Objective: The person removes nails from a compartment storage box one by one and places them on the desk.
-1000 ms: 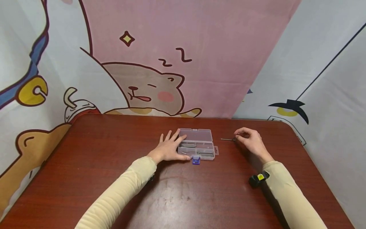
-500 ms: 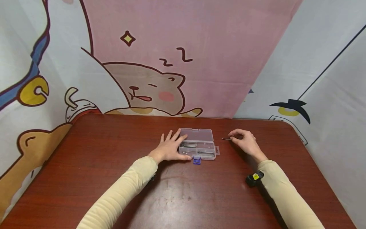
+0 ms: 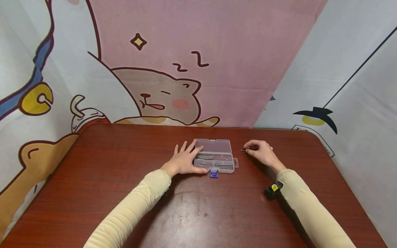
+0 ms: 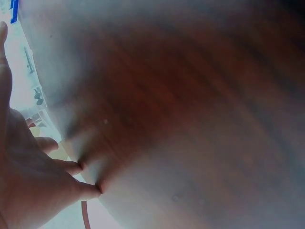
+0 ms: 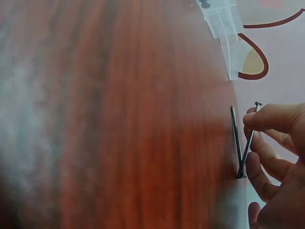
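A clear plastic box (image 3: pixel 223 157) lies with its lid (image 3: pixel 214 146) folded back and its blue latch (image 3: pixel 213 173) toward me. Nails (image 3: pixel 224 167) lie in its compartments. My left hand (image 3: pixel 183 162) rests with spread fingers on the box's left side, the thumb by the front edge. To the right of the box, my right hand (image 3: pixel 262 152) pinches a nail (image 5: pixel 250 136) between thumb and fingers, its head uppermost in the right wrist view. Beside it a second nail (image 5: pixel 236 138) lies on the table, pointing the other way; the two cross near their lower ends.
The brown wooden table (image 3: pixel 186 213) reaches to a cartoon-printed cloth (image 3: pixel 229 69) at the back and sides. A clear hanging tab (image 3: pixel 236 162) sticks out from the box's right end. A dark wrist camera (image 3: pixel 271 193) sits below my right sleeve.
My right hand has moved left toward the box, and its fingers now cover most of the nail that showed on the table. My left hand and the box have stayed in place.
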### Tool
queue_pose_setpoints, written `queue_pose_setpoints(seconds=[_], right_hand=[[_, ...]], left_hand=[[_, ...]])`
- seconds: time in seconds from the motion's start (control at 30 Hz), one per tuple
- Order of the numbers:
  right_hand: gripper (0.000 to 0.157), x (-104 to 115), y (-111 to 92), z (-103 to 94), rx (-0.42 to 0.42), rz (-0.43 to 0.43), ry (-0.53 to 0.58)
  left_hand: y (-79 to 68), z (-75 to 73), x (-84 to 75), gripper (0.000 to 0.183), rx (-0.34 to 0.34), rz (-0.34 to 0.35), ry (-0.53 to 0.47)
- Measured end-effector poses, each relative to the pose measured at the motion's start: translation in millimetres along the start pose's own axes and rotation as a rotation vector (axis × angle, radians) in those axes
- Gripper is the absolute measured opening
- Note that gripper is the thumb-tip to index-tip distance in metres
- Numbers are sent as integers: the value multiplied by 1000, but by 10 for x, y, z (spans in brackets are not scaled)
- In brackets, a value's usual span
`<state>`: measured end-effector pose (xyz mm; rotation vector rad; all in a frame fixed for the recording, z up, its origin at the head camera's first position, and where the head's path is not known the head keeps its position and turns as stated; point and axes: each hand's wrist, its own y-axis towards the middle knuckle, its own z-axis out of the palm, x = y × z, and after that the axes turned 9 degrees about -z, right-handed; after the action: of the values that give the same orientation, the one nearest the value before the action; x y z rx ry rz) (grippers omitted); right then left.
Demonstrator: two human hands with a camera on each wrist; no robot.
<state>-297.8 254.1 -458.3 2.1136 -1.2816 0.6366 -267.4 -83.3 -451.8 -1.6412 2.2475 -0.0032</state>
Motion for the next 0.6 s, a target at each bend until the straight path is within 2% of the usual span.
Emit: queue_pose_setpoints(seconds=[0.6], right_hand=[[11,60,17,28,9,-2,15]], left_hand=[[13,0,3,103,13,-8,10]])
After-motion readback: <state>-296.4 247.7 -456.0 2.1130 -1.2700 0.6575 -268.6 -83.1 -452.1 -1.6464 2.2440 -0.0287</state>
